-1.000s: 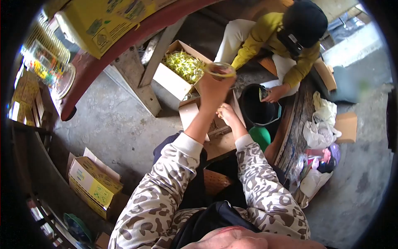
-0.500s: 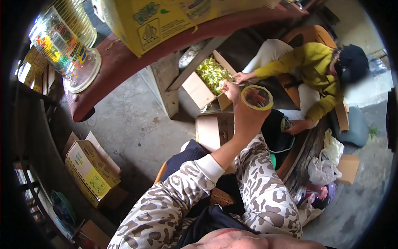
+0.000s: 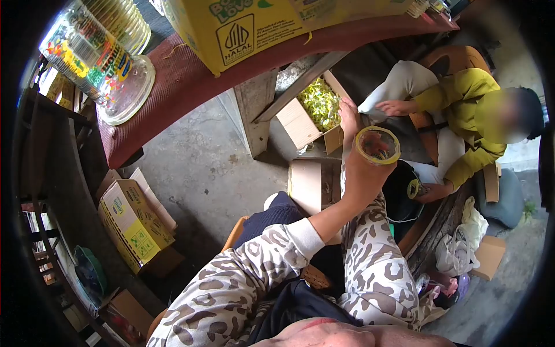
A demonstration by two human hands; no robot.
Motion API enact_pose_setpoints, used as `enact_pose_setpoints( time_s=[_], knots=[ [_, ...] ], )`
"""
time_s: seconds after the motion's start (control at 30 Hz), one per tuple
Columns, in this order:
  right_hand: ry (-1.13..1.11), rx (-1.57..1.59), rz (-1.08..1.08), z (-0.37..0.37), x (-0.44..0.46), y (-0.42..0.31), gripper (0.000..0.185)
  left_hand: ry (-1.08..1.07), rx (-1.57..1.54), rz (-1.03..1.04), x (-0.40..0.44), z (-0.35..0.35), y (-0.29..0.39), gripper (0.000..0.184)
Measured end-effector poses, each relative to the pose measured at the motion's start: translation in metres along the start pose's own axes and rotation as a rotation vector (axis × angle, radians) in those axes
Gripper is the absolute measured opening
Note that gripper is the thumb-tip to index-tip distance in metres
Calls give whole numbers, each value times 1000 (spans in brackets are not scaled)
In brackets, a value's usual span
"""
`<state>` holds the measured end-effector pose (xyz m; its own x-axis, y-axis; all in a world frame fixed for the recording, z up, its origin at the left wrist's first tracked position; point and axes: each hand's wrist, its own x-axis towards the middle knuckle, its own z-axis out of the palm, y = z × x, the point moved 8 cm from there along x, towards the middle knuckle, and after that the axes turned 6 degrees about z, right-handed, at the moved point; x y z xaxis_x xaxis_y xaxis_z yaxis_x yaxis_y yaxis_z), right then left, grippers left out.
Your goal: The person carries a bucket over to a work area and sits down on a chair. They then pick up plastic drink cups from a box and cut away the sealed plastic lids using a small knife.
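Note:
My left hand [image 3: 365, 173] is closed around a round, clear container with a yellow rim [image 3: 377, 145], held mouth-up. Reddish pieces show inside it. Behind it, my right hand [image 3: 348, 120] is raised with fingers bent, beside an open cardboard box [image 3: 295, 125] of small yellow-green wrapped packets [image 3: 319, 104]. What its fingers hold, if anything, is too small to tell. A co-worker in a yellow top [image 3: 462, 104] sits opposite, one hand [image 3: 397, 107] stretched toward mine. The co-worker's other hand [image 3: 432, 192] holds a similar yellow-rimmed round thing [image 3: 413, 188].
A red-edged table [image 3: 191, 81] carries clear plastic jars [image 3: 95, 63] and a yellow carton [image 3: 260, 34]. Another yellow carton [image 3: 133, 222] stands on the floor at left. A black bucket [image 3: 399, 208] sits by my legs. White bags [image 3: 454, 251] lie at right.
My right hand and the co-worker's hand, close together before, are now apart. The co-worker's head has lifted. The whole view has shifted, so things appear further right.

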<state>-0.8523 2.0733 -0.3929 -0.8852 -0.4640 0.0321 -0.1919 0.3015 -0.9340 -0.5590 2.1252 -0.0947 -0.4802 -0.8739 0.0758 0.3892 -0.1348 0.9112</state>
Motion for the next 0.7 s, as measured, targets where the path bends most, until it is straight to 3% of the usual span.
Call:
enact_pose_setpoints(
  time_s=[0.23, 0.4, 0.47, 0.5, 0.63, 0.7],
  knots=[
    [-12, -5, -55, -13, 12, -5, 38, -24, 15, 33, -3, 7, -4, 43],
    [-198, 69, 101, -15, -12, -46, 54, -77, -18, -77, -5, 12, -17, 39],
    [-186, -161, -91, -11, 6, -28, 53, -48, 20, 76, 0, 7, -10, 37],
    [-157, -144, -421, -16, 2, -26, 54, -26, -16, 35, 3, 6, -8, 34],
    [-180, 90, -166, -29, -15, -37, 44, 9, -59, -25, 10, 1, -4, 30],
    [-212, 272, -44, -36, -35, -49, 40, 58, -69, 47, 13, -2, -2, 25]
  ],
)
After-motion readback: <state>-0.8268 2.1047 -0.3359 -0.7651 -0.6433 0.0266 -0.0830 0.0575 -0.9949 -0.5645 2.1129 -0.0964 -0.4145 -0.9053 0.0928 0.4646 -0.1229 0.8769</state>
